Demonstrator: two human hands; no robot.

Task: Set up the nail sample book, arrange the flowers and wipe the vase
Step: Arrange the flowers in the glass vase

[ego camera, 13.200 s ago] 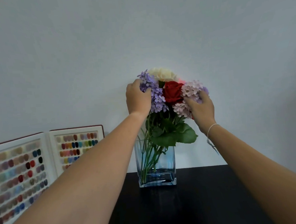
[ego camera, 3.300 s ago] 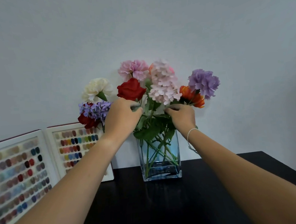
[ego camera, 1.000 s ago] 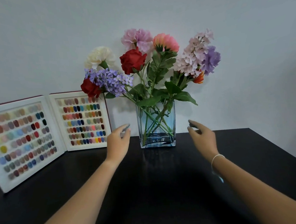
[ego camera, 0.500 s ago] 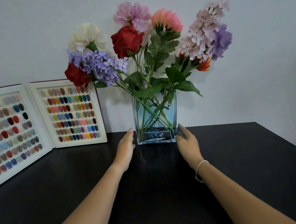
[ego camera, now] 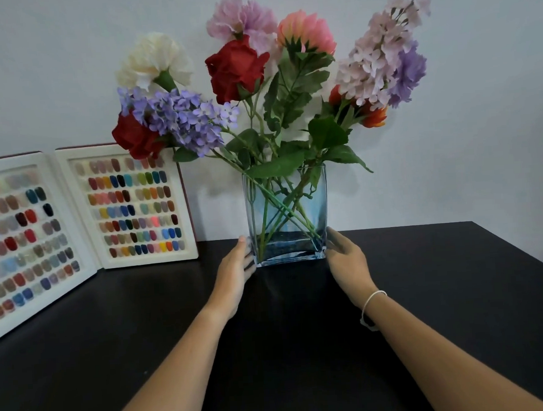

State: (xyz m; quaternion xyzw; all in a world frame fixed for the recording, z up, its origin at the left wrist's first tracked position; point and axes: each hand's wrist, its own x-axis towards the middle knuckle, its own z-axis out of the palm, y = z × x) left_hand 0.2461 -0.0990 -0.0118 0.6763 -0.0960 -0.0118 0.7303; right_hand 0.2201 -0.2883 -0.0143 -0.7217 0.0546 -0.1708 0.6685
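Note:
A square blue-tinted glass vase (ego camera: 258, 212) stands at the back of the black table, against the wall. The flowers (ego camera: 239, 67) in it are spread out: red roses, a white carnation, purple and pink blooms, an orange one at the right. My left hand (ego camera: 236, 268) lies flat against the vase's lower left side, fingers straight. My right hand (ego camera: 346, 258) presses flat against its lower right side. The open nail sample book (ego camera: 130, 204) stands at the left, leaning on the wall, its coloured nail tips facing me.
The black table (ego camera: 460, 305) ends at a right edge near the frame's right side. A plain pale wall (ego camera: 479, 97) rises right behind the vase and the book. A thin white bracelet (ego camera: 370, 304) is on my right wrist.
Both hands came down from the flower heads to the table and closed in on the base of the vase, one on each side. The flowers now stand spread out.

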